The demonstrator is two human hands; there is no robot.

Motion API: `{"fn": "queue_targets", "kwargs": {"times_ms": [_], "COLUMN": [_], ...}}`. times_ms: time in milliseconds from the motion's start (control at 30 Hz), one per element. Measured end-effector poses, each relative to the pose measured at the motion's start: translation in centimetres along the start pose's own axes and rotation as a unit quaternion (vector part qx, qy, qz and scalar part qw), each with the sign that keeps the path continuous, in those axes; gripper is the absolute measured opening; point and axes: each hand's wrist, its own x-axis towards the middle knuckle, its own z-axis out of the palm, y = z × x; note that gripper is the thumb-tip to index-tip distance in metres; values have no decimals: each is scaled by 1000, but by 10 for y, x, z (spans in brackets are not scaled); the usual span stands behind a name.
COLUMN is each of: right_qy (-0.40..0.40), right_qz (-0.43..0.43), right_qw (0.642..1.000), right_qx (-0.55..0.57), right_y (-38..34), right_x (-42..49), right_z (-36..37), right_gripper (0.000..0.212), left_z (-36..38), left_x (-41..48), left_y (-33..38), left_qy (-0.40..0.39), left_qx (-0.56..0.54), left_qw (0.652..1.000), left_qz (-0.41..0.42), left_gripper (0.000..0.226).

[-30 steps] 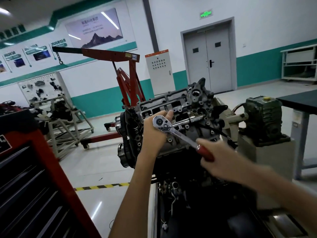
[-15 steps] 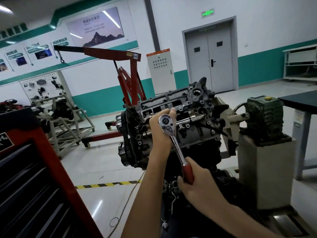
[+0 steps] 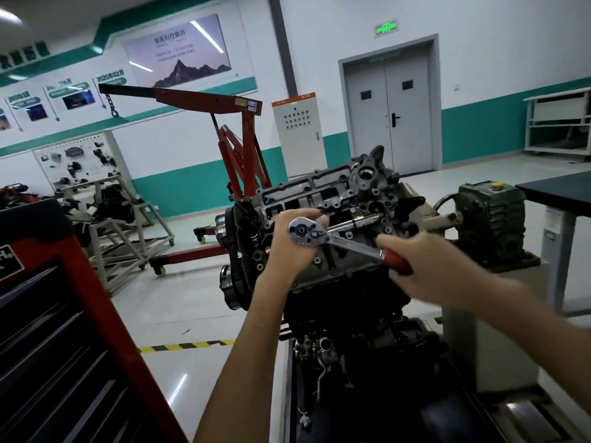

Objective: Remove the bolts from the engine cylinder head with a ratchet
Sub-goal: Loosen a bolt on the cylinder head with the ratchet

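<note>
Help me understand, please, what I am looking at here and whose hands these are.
There is no robot here: a person works with bare hands, and the camera sits on that person's head, looking forward and down. In front is the engine cylinder head, with many bolt holes. The left hand holds the round head of a ratchet, which reaches into the cylinder head through a long extension bar. The right hand grips the ratchet's red handle to swing it. Behind stands a red engine hoist, and at lower left a red tool cabinet.
</note>
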Motion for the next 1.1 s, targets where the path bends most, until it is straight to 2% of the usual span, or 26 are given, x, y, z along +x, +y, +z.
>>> {"fn": "queue_targets", "kwargs": {"times_ms": [100,200,267,300,367,433,500,567,633,700,767,833,900,967,1033,1100], "right_qy": [58,73,79,74,57,18,-35,-41,7,8,8,43,68,73,74,63], "right_qz": [85,140,151,151,126,74,16,-24,-46,-33,2,51,99,131,132,116], "right_qw": [980,906,875,878,915,960,988,999,994,996,1000,988,958,913,894,918], "right_qx": [168,392,452,449,380,270,149,-3,-101,-79,18,139,259,380,422,374], "right_y": [-35,-84,-101,-99,-78,-47,-16,6,16,14,0,-25,-54,-84,-97,-81], "right_x": [-25,-35,-35,-35,-33,-28,-15,4,15,13,-2,-18,-28,-32,-31,-30], "right_z": [45,82,91,89,72,43,7,-23,-37,-27,0,31,61,85,92,81], "right_gripper": [22,23,22,21,18,19,27,24,23,21,20,20,18,18,20,21], "left_z": [11,25,29,30,26,18,9,2,2,6,13,20,27,33,35,29], "left_x": [1,3,0,-1,-1,0,2,5,6,2,-2,0,2,2,0,0], "left_y": [0,5,7,6,3,2,2,4,6,5,2,1,4,8,7,4], "left_qy": [75,109,111,113,116,89,43,2,-18,16,80,134,174,181,176,156], "left_qx": [-12,-21,-37,-44,-41,-15,-2,3,15,-9,-29,-44,-52,-48,-44,-46], "left_qw": [997,994,993,992,992,996,999,1000,1000,1000,996,990,983,982,983,987], "left_qz": [-6,-6,12,16,11,7,0,-6,3,-1,-12,-33,-40,-16,-3,-15], "left_gripper": [33,38,43,44,43,38,30,30,34,33,35,45,50,48,43,43]}}
